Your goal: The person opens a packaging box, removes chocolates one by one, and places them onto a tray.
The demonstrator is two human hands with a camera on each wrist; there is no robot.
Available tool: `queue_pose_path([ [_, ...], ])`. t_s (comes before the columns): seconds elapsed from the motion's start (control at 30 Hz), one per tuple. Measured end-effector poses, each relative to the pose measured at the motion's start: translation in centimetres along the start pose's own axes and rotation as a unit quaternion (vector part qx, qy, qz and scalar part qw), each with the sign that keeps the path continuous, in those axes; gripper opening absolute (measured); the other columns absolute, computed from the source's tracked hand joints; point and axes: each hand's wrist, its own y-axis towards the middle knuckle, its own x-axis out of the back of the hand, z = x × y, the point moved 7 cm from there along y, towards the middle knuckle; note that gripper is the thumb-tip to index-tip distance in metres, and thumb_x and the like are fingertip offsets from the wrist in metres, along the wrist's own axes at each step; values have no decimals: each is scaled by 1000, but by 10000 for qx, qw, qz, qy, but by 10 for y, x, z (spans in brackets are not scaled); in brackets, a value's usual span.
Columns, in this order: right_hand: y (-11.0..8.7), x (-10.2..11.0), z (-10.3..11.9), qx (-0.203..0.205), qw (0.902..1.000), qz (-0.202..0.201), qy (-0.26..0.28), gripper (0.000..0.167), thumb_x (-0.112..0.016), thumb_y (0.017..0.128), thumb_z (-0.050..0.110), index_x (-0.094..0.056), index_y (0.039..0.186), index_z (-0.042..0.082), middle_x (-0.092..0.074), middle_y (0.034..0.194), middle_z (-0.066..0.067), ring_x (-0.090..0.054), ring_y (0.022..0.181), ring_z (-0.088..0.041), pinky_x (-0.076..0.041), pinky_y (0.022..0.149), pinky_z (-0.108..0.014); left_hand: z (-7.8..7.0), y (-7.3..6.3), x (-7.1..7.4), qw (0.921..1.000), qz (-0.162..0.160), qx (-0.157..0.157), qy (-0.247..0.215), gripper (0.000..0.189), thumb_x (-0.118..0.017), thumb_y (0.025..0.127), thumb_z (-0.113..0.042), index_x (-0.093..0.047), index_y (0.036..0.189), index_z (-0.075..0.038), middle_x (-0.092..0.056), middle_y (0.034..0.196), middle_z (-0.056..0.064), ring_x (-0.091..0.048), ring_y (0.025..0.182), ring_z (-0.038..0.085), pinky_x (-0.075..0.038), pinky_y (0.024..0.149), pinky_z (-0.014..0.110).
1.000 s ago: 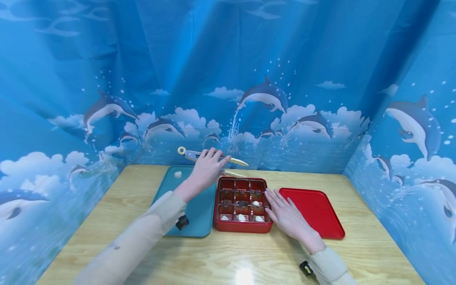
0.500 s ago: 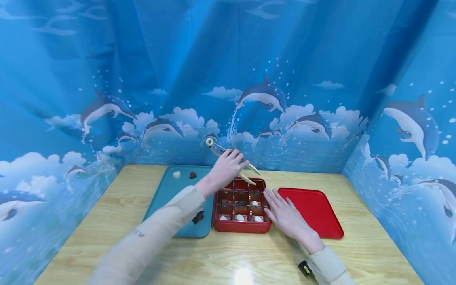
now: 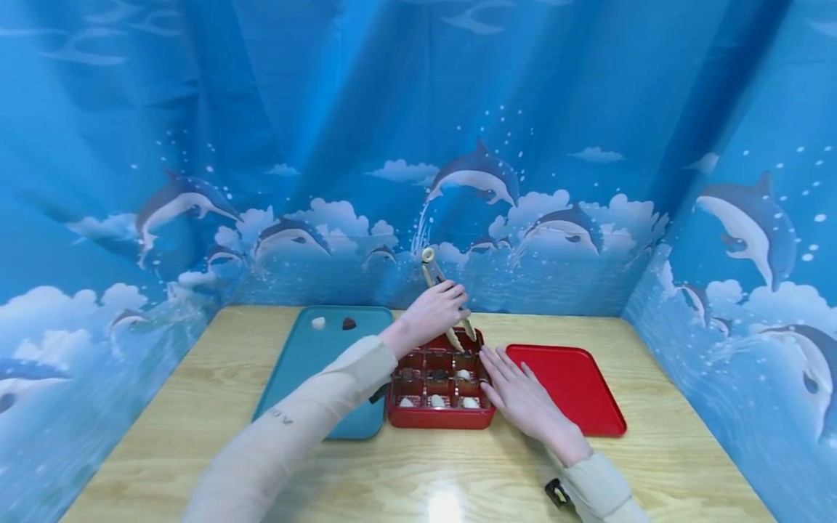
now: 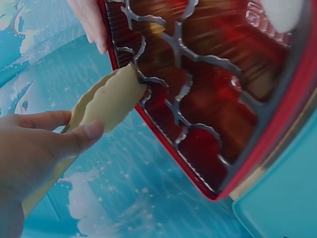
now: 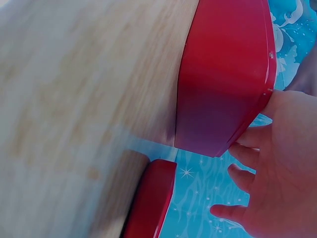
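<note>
With 12 o'clock straight away from the person and the red box as the dial's centre, the pale wood bench (image 3: 418, 465) lies nearest, and at 5 o'clock a small black device (image 3: 557, 492) sits by the cuff of the right sleeve (image 3: 598, 487). The left sleeve (image 3: 294, 421) reaches in from 7 o'clock. The red box (image 3: 439, 420) stands on the bench, its inside divided into compartments; the row closest to the person holds three white pieces (image 3: 437, 401), and the row behind it two dark pieces (image 3: 439, 375) with another white one at their 3 o'clock. At the box's own 3 o'clock the right hand (image 3: 519, 396) lies with its fingers fairly straight and slightly parted, touching the side wall and gripping nothing. Just past it, also at 3 o'clock, is a shallow red tray (image 3: 569, 385); at 9 o'clock, beside the box, lies a blue tray (image 3: 307, 370). Farther off, a white piece (image 3: 318, 322) and a dark heart-like piece (image 3: 349, 324) rest near the blue tray's far edge. Above the box's far side, at 12 o'clock, the left hand (image 3: 434, 312) has its fingers and thumb around a pair of tongs (image 3: 433, 272), whose ring end points to 11 and whose parted tips dip at the box's 1 o'clock corner; whether they hold anything is too small to tell. Behind everything hangs a blue dolphin-printed curtain (image 3: 386, 109).
</note>
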Motion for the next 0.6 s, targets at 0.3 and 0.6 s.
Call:
queue_pose_path([
  [0.3,0,-2,-1,13,10000,58,-47,62,-55,105,34,-37,157,4,-32,164,-12,-28,151,-37,-29,114,-65,-15,17,-2,9968,494,-385,492,31,-59,104,-23,-69,132,-32,-63,133,-9,-50,125,15,-37,108,34],
  [0.6,0,-1,0,53,9999,-25,-107,60,-54,105,32,-39,155,3,-34,162,-13,-30,150,-38,-30,113,-65,-25,20,-9,9951,668,-402,604,30,-61,102,-27,-69,131,-31,-63,132,-8,-49,123,16,-37,106,33],
])
